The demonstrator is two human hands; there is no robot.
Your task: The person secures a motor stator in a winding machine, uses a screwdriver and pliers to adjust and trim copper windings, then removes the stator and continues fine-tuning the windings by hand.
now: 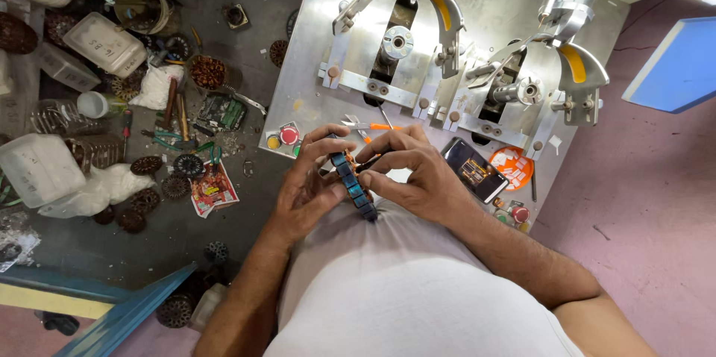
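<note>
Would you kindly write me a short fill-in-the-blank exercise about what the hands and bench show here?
1. Both hands, the left hand and the right hand, hold one ring-shaped stator core with ____ segments.
2. The smartphone lies on the metal machine plate to the person's ____ of the hands.
3. The white plastic tub sits on the dark bench at the person's ____.
4. The red push button is ____ in shape.

Missing words: blue; right; left; round

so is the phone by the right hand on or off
On: the phone lies flat on the metal plate beside the right hand, its screen lit with orange graphics.
</note>
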